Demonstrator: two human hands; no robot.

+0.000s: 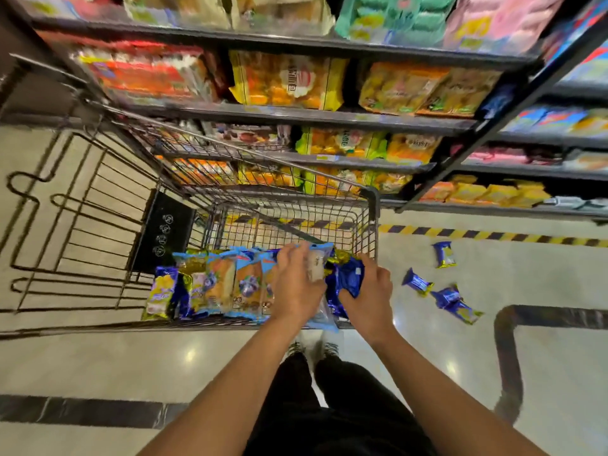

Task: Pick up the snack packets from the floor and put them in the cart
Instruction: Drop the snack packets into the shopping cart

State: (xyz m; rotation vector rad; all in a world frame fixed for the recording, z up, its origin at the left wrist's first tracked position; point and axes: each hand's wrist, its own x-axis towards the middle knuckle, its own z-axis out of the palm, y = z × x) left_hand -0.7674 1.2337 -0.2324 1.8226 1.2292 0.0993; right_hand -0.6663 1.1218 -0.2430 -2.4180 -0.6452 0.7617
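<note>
The packets look light and soft, crinkly film over a squashy filling, so they probably crush easily and slide on each other; a loose hold across the middle or by a sealed end should do.

The left hand (297,284) is over the cart (370,225), its fingers (289,255) curled round a clear, light-blue packet (317,264) that lies under the palm and sticks out past the wrist. The right hand (370,291) is just beside it, fingers clamped on a bunch of dark-blue packets (348,278) at the cart's near right corner.

A row of packets (214,287) already lies along the cart's near edge, to the left of both hands.

Three or four dark-blue packets (444,294) lie on the floor (543,274) to the right of the cart, well apart from both hands, so the job looks partly done.
</note>
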